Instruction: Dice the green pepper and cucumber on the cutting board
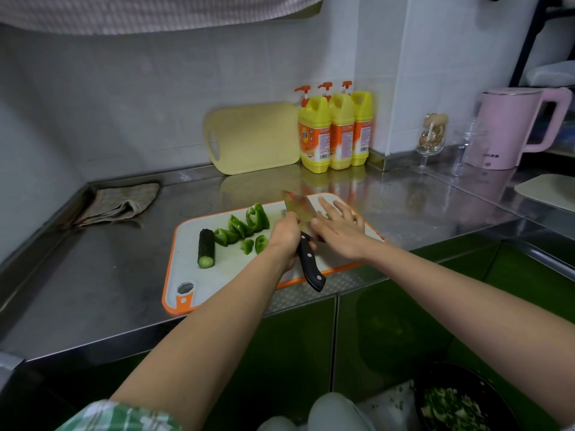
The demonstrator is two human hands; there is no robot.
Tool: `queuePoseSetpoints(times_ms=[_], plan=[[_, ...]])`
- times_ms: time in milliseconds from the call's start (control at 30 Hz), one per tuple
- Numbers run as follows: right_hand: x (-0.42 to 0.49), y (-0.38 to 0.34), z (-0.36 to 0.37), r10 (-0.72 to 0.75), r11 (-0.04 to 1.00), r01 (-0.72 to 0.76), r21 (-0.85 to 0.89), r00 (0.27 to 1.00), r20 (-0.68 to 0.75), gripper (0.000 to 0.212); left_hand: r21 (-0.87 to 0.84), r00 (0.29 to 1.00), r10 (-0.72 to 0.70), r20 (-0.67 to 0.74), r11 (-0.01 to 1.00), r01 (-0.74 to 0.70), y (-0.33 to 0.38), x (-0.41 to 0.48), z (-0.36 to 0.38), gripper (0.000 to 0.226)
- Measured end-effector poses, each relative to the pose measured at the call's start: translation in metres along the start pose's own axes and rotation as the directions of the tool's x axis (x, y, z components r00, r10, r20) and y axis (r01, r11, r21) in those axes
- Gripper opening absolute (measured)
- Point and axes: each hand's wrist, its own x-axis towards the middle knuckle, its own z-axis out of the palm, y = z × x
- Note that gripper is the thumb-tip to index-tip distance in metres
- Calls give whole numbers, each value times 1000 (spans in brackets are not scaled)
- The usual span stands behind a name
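At the far left a crumpled cloth (119,202) lay on the steel counter, well apart from the work and, I judged, parked there for wiping up. The cutting board (224,275) sat near the counter's front edge, its long side slanting away to the right, which kept everything within easy reach. On its left part lay the cucumber (206,248), a short uncut length with one cut end facing me. It was set aside, I took it, until the pepper was finished. Just beside it to the right the green pepper (245,227) lay in coarse chunks, some touching, none yet down to dice.

My left hand (287,236) came in over the board on a long, nearly straight forearm. Its fingers were wrapped firmly round the knife (311,265) high on the black handle, with the butt pointing back toward me. The broad blade ran away toward the board's far edge. My right hand (340,227) reached in from the right, wrist low and fingers straight and spread, laid against the side of the blade and gripping nothing. I read this as steadying the blade or clearing bits off it, though I could not tell which.
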Motion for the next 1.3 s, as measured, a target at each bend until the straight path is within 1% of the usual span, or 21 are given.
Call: queuePoseSetpoints(times_ms=[67, 100, 200, 267, 333, 400, 467, 533, 600, 667, 733, 767, 800, 833, 900, 967, 1033, 1067, 1133, 1200, 1300], plan=[[1, 4, -3, 91, 996, -90, 22, 996, -5, 58, 17, 1000, 11, -5, 1000, -11, 0, -1, -1, 20], [-1, 4, -4, 79, 996, -79, 44, 997, -11, 57, 22, 1000, 18, -9, 1000, -18, 0, -2, -2, 20], [-7, -1, -6, -56, 997, 56, 57, 998, -4, 49, 7, 999, 36, -7, 999, -36, 1, -3, -5, 28], [-10, -5, -7, 5, 1000, -5, 26, 1000, 7, 50, 11, 999, 40, -30, 999, -39, 1, -4, -6, 27], [-13, -7, -11, 87, 995, -83, 47, 994, -72, 52, 78, 996, 61, -70, 995, -56, 0, -2, -8, 23], [-20, -16, -18, 22, 988, 0, 155, 990, -141, 50, 177, 989, 129, -70, 977, -115, 2, -2, -10, 25], [-28, -27, -26, -97, 934, 107, 340, 994, -47, 46, 216, 983, 177, -42, 963, -164, 5, -6, -12, 28], [-36, -39, -33, -146, 924, 95, 371, 983, 111, 45, 222, 982, 187, -21, 959, -178, 10, -12, -13, 28], [-41, -46, -34, -128, 951, 73, 299, 977, 170, 47, 237, 984, 181, 1, 956, -176, 14, -18, -13, 28], [-43, -51, -35, -75, 961, 51, 272, 994, 79, 42, 262, 982, 185, 47, 946, -191, 16, -23, -14, 28], [-43, -52, -37, 25, 905, -31, 424, 999, 19, 27, 309, 973, 215, 90, 922, -232, 18, -26, -18, 28], [-41, -50, -38, 72, 858, -72, 509, 997, 21, 21, 370, 964, 248, 96, 890, -266, 18, -26, -23, 28], [-40, -48, -40, 103, 822, -99, 561, 994, 24, 17, 481, 947, 309, 88, 819, -312, 16, -25, -30, 27], [-39, -45, -40, 124, 797, -118, 592, 992, 30, 15, 623, 919, 386, 76, 702, -346, 13, -22, -39, 25], [-39, -40, -41, 145, 764, -148, 628, 988, 56, 9, 832, 858, 511, 58, 451, -324, 5, -16, -60, 27], [-41, -41, -40, 159, 783, -184, 595, 983, 95, 7, 925, 835, 546, 66, 280, -256, -3, -10, -79, 34], [-41, -43, -37, 167, 873, -193, 448, 981, 96, 7, 964, 838, 537, 98, 158, -215, -8, -6, -91, 36], [-40, -44, -35, 164, 917, -183, 354, 983, 83, 7, 967, 838, 532, 120, 129, -219, -11, -5, -94, 37], [-37, -49, -32, 166, 961, -184, 205, 981, 100, 4, 964, 836, 529, 149, 113, -243, -14, -4, -96, 40], [-33, -55, -30, 203, 972, -218, 91, 968, 149, 16, 963, 827, 542, 152, 107, -247, -17, -2, -96, 40], [-28, -56, -33, 242, 966, -255, 37, 948, 206, 24, 963, 809, 569, 149, 102, -249, -18, 2, -95, 36]])
